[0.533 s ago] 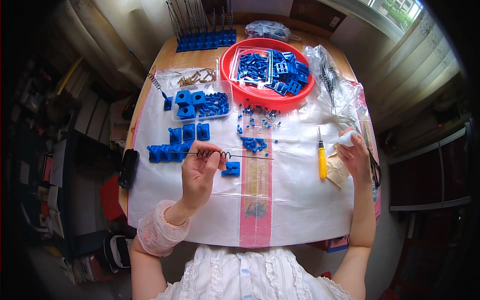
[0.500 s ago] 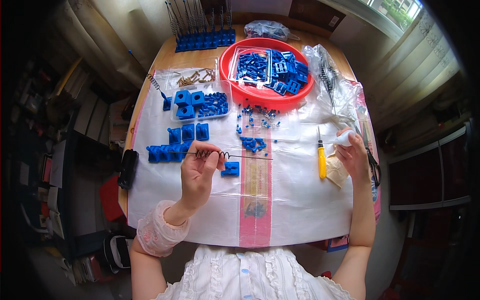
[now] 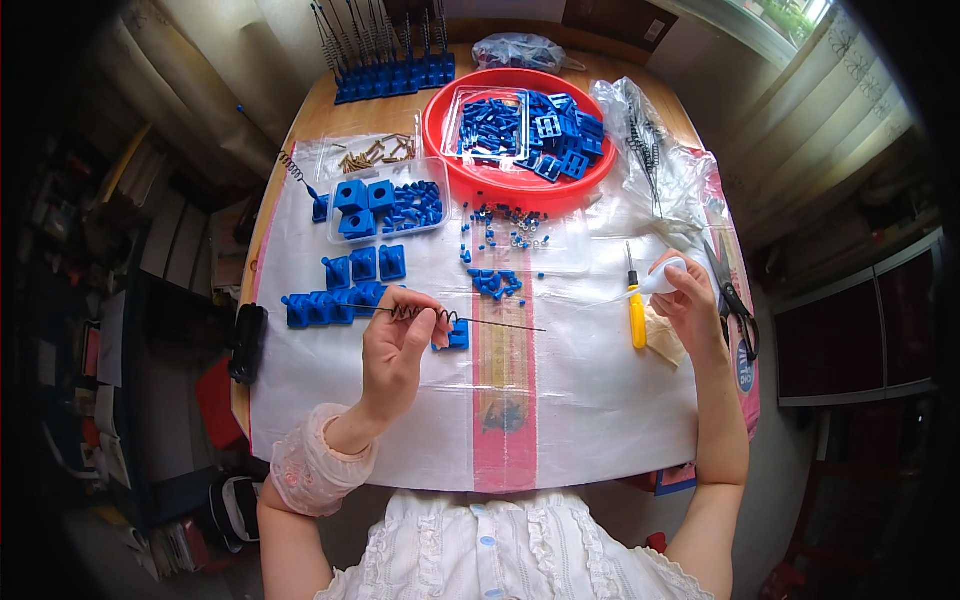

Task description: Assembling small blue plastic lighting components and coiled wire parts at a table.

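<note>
In a pinch, my left hand (image 3: 392, 345) holds a dark coiled wire spring (image 3: 505, 325) whose long straight end points right. Closed round a small white squeeze bottle (image 3: 662, 278) is my right hand (image 3: 692, 312); the bottle's thin pale nozzle points left, apart from the wire's tip. A single blue plastic block (image 3: 457, 336) lies partly hidden behind my left fingers. Just left of that hand stands a row of blue blocks (image 3: 325, 308), with several more blue blocks (image 3: 364, 264) behind them. A yellow-handled screwdriver (image 3: 637, 318) lies beside the bottle, by a tan paper scrap (image 3: 663, 338).
Small blue parts (image 3: 495, 283) and tiny nuts (image 3: 525, 232) lie mid-table. Behind are a clear tub (image 3: 440, 228), brass screws (image 3: 378, 153) and a red basin (image 3: 440, 150) of blue parts. Black scissors (image 3: 738, 305) lie far right, bagged springs (image 3: 648, 150) at back right, assembled pieces (image 3: 395, 80) at back left.
My right hand has shifted slightly left and turned the bottle, so its nozzle now points left past the screwdriver. The wire's straight end tilts a little downward. The whole view has shifted slightly.
</note>
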The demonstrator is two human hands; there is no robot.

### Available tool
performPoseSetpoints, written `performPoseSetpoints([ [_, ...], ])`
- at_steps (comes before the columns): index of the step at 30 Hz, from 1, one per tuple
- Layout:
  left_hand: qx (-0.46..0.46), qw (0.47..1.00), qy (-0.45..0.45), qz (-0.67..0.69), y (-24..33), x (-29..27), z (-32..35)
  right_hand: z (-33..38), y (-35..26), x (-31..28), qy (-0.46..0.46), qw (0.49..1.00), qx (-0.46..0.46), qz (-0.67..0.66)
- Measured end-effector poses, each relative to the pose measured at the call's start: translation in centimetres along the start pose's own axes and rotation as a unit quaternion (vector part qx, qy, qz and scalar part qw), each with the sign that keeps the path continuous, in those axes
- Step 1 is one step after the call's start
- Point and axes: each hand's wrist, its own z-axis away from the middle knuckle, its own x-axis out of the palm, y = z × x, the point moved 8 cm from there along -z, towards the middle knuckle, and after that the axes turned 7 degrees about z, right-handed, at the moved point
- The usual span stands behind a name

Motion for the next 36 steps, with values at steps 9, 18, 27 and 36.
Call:
performPoseSetpoints([
  [9, 0.003, 1.0, -0.001, -0.01, -0.1, 0.2, 0.1, 0.4, -0.5, -0.1, 0.011, 1.0, -0.015, 0.021],
  [18, 0.002, 1.0, 0.0, -0.013, -0.1, 0.1, 0.0, 0.5, -1.0, -0.3, 0.012, 0.999, -0.027, 0.031],
  [27, -0.003, 1.0, -0.001, -0.009, -0.3, 0.1, 0.1, 0.6, -1.2, -0.3, 0.014, 0.999, -0.029, 0.034],
  [36, -0.005, 1.0, -0.007, -0.008, -0.3, 0.3, 0.0, 0.9, -1.8, -0.3, 0.024, 0.998, -0.037, 0.041],
])
